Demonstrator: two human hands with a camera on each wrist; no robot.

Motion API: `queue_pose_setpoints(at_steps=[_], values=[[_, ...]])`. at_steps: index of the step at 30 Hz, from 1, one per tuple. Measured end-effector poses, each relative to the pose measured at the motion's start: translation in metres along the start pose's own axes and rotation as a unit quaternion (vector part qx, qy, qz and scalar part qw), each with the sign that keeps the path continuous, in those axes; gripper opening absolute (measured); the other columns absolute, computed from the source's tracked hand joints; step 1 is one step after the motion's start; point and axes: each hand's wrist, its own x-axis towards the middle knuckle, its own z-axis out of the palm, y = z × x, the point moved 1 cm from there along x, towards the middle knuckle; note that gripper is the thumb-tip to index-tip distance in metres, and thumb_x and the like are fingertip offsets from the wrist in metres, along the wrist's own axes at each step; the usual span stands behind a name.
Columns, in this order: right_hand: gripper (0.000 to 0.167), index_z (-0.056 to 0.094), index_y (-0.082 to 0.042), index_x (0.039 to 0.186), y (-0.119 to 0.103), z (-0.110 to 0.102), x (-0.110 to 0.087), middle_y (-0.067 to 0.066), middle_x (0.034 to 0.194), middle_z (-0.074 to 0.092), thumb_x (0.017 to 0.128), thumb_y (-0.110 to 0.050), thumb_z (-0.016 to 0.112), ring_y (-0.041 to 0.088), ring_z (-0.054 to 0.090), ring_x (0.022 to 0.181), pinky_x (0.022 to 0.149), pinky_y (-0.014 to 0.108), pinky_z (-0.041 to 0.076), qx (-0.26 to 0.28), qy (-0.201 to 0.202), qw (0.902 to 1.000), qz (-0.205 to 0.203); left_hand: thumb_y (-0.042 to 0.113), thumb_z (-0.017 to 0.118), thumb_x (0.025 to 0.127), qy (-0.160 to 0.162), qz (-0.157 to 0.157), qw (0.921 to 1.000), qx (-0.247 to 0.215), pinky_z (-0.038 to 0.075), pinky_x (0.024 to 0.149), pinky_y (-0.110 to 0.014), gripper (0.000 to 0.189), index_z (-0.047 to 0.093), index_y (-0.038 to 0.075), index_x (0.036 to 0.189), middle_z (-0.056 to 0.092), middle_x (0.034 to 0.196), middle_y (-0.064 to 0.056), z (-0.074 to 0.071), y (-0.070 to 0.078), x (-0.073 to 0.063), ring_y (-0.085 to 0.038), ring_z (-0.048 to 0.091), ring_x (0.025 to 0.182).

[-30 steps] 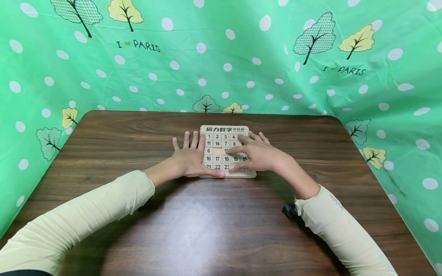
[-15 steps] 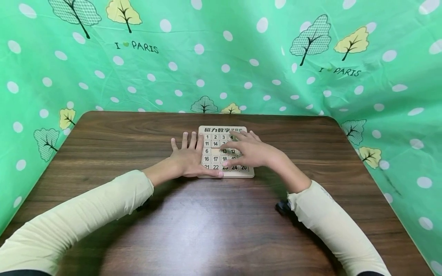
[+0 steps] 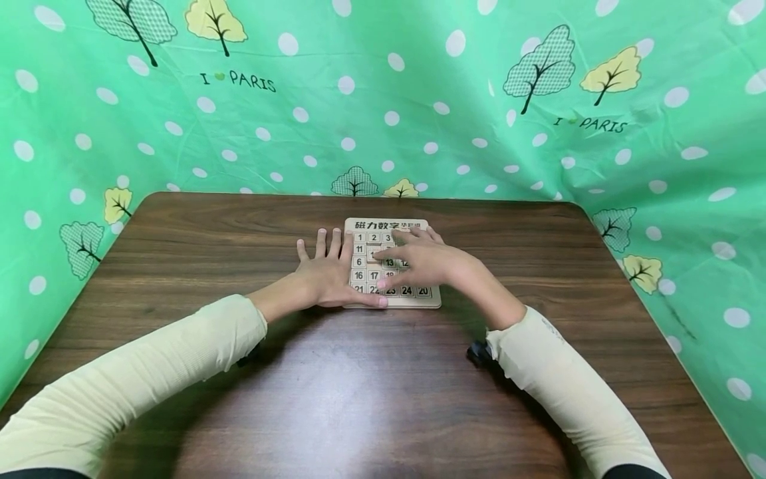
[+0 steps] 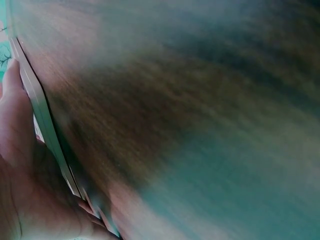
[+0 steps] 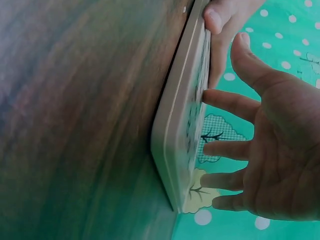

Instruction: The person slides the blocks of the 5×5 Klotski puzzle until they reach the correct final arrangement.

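Observation:
A pale number slide puzzle [image 3: 423, 301] with several square numbered tiles lies flat on the table. My left hand [image 3: 326, 279] rests along its left side, fingers spread and straight, thumb lying across the lower border. Over the right part of the board hovers my right hand [image 3: 427, 261], its index fingertip touching a tile [image 3: 372, 255] in the second column. That tile sits between the second and third rows, its number mostly covered. The right wrist view shows this hand [image 5: 280, 145] with fingers extended and the index tip at the puzzle's face [image 5: 196, 100]. Several upper-right tiles are hidden.
The dark wood-grain table [image 3: 335, 392] reaches back to a green dotted curtain [image 3: 383, 100] with tree prints. Pale sleeves [image 3: 173, 362] cover both forearms. A small black object [image 3: 481, 354] shows beneath the right wrist.
My right hand has moved left across the board, its index finger going from near tile 13 to the second column. The tile there has slid partway towards me. My left hand has stayed put.

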Motion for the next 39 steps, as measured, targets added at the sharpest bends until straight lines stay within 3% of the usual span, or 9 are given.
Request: queue_pose_setpoints(at_steps=[8,14,17,25,34,39], values=[[0.077,0.058,-0.034,0.167,-0.006,-0.001,-0.009,0.017,0.19,0.019,0.101,-0.073,0.071,0.057,0.013,0.174,0.138,0.079,0.009,0.007,-0.013,0.9999,-0.009,0.108,0.061,0.075,0.004,0.005,0.9999,0.014,-0.001,0.131,-0.089,0.164,-0.014,0.007,0.18,-0.009,0.189,-0.026,-0.001,-0.001,0.0,-0.052,-0.011,0.175],[0.07,0.066,-0.028,0.16,-0.006,-0.001,0.0,0.02,0.188,0.025,0.103,-0.068,0.071,0.053,0.019,0.174,0.139,0.077,0.011,0.007,0.028,0.9989,-0.038,0.11,0.059,0.074,-0.007,-0.001,1.0,0.0,-0.005,0.131,-0.087,0.165,-0.015,0.007,0.179,-0.013,0.188,-0.025,0.0,-0.001,0.0,-0.051,-0.015,0.174],[0.072,0.063,-0.029,0.163,-0.008,0.0,0.006,0.02,0.188,0.024,0.104,-0.069,0.07,0.052,0.019,0.175,0.139,0.077,0.011,0.013,0.041,0.9982,-0.042,0.111,0.058,0.073,-0.009,0.001,0.9999,-0.006,-0.007,0.131,-0.087,0.166,-0.016,0.007,0.179,-0.015,0.188,-0.024,0.0,0.0,0.0,-0.051,-0.016,0.174],[0.077,0.05,-0.038,0.171,-0.014,0.0,0.015,0.018,0.191,0.016,0.104,-0.073,0.067,0.057,0.01,0.175,0.138,0.079,0.007,0.022,0.012,0.9995,-0.02,0.112,0.056,0.073,-0.009,0.004,1.0,-0.003,-0.006,0.131,-0.088,0.165,-0.017,0.008,0.179,-0.016,0.188,-0.023,0.0,0.002,0.0,-0.05,-0.017,0.174],[0.077,0.053,-0.039,0.169,-0.001,0.003,0.014,0.021,0.189,0.021,0.103,-0.078,0.063,0.06,0.011,0.173,0.137,0.081,0.003,0.019,0.011,0.9997,0.001,0.113,0.055,0.072,-0.005,0.002,1.0,0.004,-0.004,0.131,-0.088,0.166,-0.017,0.008,0.179,-0.014,0.188,-0.023,0.0,0.001,0.0,-0.05,-0.015,0.174],[0.072,0.056,-0.039,0.168,0.002,0.002,0.005,0.021,0.189,0.022,0.105,-0.073,0.065,0.059,0.011,0.174,0.139,0.078,0.001,0.016,0.014,0.9997,0.012,0.113,0.056,0.071,-0.001,0.001,1.0,0.001,-0.003,0.132,-0.088,0.168,-0.016,0.008,0.179,-0.012,0.189,-0.023,0.0,0.001,-0.001,-0.049,-0.016,0.175]])
